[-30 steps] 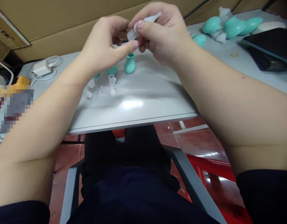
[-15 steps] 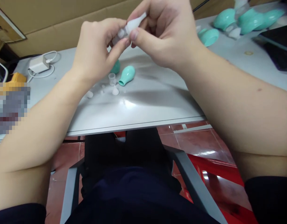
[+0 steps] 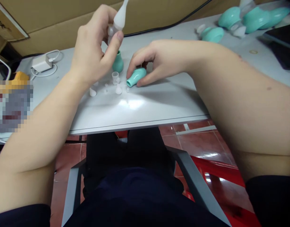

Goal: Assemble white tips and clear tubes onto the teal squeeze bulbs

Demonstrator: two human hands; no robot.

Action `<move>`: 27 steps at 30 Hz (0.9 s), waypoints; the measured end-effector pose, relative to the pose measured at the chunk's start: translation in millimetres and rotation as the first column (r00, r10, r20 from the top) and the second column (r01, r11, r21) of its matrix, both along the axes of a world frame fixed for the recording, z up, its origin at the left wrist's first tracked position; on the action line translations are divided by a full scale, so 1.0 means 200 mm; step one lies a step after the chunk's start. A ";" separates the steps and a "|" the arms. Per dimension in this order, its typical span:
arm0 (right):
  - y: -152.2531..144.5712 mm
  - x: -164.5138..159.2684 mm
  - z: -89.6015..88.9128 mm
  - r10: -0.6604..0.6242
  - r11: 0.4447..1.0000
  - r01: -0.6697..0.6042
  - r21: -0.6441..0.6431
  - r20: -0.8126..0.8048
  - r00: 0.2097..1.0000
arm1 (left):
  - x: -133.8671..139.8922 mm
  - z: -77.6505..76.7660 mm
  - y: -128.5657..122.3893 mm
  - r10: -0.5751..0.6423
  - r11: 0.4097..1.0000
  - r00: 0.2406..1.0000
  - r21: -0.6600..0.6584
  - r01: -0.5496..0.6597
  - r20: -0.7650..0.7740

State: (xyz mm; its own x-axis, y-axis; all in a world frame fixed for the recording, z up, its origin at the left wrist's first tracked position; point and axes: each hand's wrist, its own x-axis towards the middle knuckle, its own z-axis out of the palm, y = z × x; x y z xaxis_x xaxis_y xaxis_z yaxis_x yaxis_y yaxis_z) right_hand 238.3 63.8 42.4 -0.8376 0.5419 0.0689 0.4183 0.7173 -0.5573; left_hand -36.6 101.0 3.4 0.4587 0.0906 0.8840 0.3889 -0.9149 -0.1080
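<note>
My left hand (image 3: 97, 41) is closed around a clear plastic piece topped by a white tapered nozzle (image 3: 120, 18), held up above the table with its tip pointing upward. My right hand (image 3: 156, 61) has come down on a teal squeeze bulb (image 3: 136, 76) lying on its side, thumb and fingers around it and its open neck facing left. Just past my left hand, a second teal bulb (image 3: 118, 63) stands with its opening up, partly hidden. Between the hands sit a clear cup (image 3: 115, 78), a small white cone (image 3: 118, 89) and another white cone (image 3: 93, 92).
Several teal bulbs with clear parts (image 3: 255, 20) lie at the back right, beside a dark flat device (image 3: 281, 47). A rubber band (image 3: 253, 52) is nearby. A white charger (image 3: 42, 63) with its cable lies at the left. Cardboard (image 3: 52, 19) stands behind the table.
My right hand has let go of the nozzle piece and moved down to the lying teal bulb, which has shifted slightly right. My left hand keeps the piece, its nozzle now tilted more upright.
</note>
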 end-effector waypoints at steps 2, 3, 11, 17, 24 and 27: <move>0.01 0.01 0.00 -0.042 0.999 0.043 0.025 -0.005 0.999 | 0.00 0.00 -0.01 0.005 1.000 1.000 -0.028 -0.004 0.026; 0.02 0.02 -0.01 -0.080 0.997 0.081 0.017 -0.041 0.996 | 0.00 0.00 -0.02 0.001 0.999 0.999 -0.040 0.001 0.042; 0.10 0.04 -0.05 -0.277 0.960 0.277 -0.033 -0.199 0.940 | 0.03 0.05 -0.16 0.055 0.962 0.998 -0.270 -0.043 0.036; 0.12 0.04 -0.06 -0.183 0.978 0.209 0.027 -0.381 0.906 | 0.03 0.05 -0.18 0.168 0.948 0.984 -0.266 -0.177 -0.054; 0.02 -0.10 -0.07 -0.023 1.000 0.024 -0.009 -0.734 0.679 | 0.06 0.07 -0.26 0.311 0.922 0.925 -0.169 -0.349 -0.217; 0.00 -0.13 -0.08 -0.086 0.992 -0.014 -0.123 -0.768 0.635 | 0.07 0.05 -0.25 0.450 0.879 0.857 -0.046 -0.475 -0.252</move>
